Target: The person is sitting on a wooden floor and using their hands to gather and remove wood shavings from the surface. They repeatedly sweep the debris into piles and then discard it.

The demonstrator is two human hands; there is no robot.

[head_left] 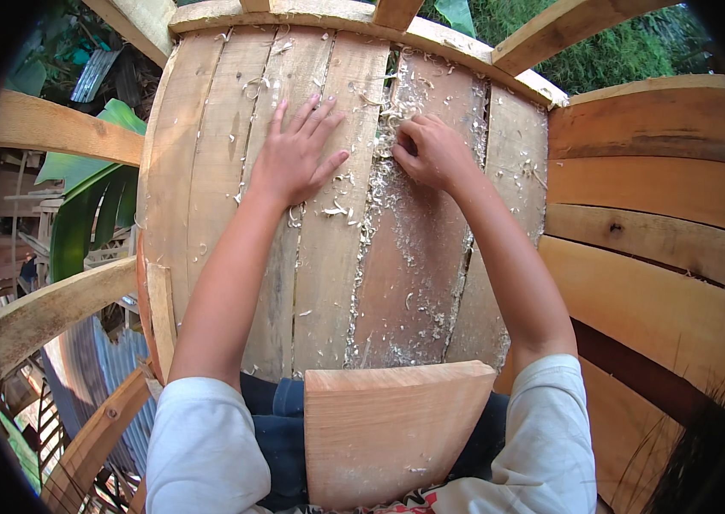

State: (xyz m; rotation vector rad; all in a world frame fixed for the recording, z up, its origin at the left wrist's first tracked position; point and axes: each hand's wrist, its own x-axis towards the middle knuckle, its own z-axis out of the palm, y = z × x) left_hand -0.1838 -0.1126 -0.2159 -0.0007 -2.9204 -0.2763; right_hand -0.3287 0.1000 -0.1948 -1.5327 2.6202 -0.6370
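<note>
My left hand (295, 152) lies palm down on the plank floor (319, 283), its fingers spread and nothing in them. To its right, my right hand (432, 152) is closed, thumb against curled fingers, beside a heap of pale wood shavings (397, 110). Whatever the right fingers pinch, if anything, is hidden. Shavings and fine dust trail along the gap between two planks and over the reddish plank (409, 257). A thick, smooth wooden board (388, 428) rests at my lap, between my upper arms.
A plank wall (645, 180) rises on the right. Open wooden rails (62, 127) run along the left, with a large green leaf (92, 201) and corrugated sheets (118, 360) beyond. A low beam (345, 19) edges the far side, and greenery (611, 56) shows past it.
</note>
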